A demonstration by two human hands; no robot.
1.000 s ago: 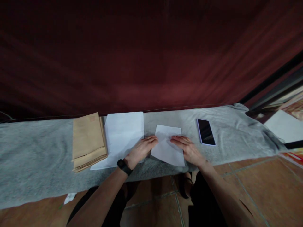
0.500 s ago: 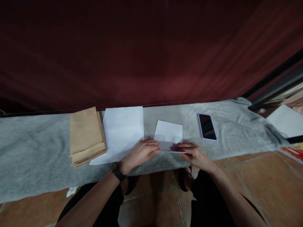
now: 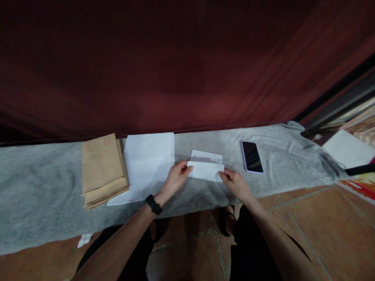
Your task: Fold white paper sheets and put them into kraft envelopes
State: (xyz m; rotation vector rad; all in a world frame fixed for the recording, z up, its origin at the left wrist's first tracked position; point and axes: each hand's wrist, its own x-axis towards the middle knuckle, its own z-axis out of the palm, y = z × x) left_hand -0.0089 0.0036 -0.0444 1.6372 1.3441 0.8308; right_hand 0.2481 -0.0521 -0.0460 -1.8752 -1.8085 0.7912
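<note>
White paper sheet [image 3: 205, 170], folded, bright in front, shaded behind, between the grey blanket [image 3: 35, 195]'s long edges; left hand [image 3: 176, 176] and right hand [image 3: 234, 183] pinch its ends.

Folded paper [image 3: 206, 171] at ctr. of tabletop [image 3: 43, 191], L hand [image 3: 178, 175] at its 9 o'c. end, R hand [image 3: 236, 184] at its 3. Paper sheets [image 3: 150, 160] at 9 o'c., near L hand; envelope stack [image 3: 102, 162] farther out, same dir. Phone [image 3: 252, 157] btwn. 2 & 3 o'c., near R hand. Fabric [image 3: 187, 86] behind at 12; floor [image 3: 331, 218] at 6.
</note>
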